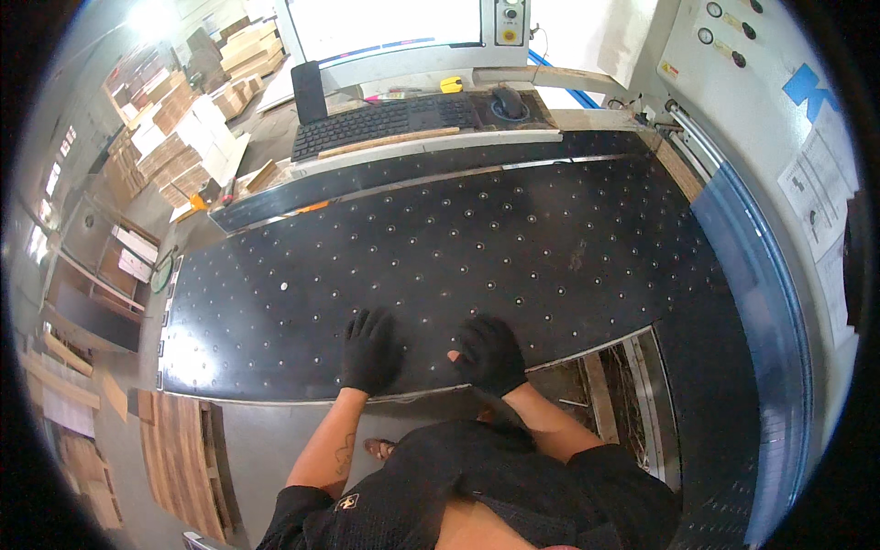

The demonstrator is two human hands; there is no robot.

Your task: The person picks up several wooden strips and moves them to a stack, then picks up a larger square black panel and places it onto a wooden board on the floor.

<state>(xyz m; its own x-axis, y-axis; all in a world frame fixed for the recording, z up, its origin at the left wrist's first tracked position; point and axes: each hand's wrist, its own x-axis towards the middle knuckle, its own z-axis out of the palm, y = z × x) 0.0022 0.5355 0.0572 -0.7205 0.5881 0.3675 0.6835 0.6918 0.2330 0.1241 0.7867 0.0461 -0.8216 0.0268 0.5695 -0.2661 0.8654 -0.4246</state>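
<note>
From the head view, both hands wear black gloves and lie flat on the near edge of a wide black surface [440,247] dotted with rows of small pale rollers. The left hand [369,351] has its grip spread, fingers fanned out and pressing on the surface, holding nothing. The right hand [492,355], just beside it, is also open and palm down, with a bare fingertip showing through a hole in the glove.

Far across the surface sit a black keyboard [385,124], a dark mouse [510,101] and a small yellow object [450,84], below a bright monitor [385,23]. On the right, a pale machine cabinet [779,119] carries white paper sheets [811,188] and a small yellow warning label [668,70]. Stacks of flat cardboard [183,137] stand far left; wooden boards [183,458] lie on the floor near left.
</note>
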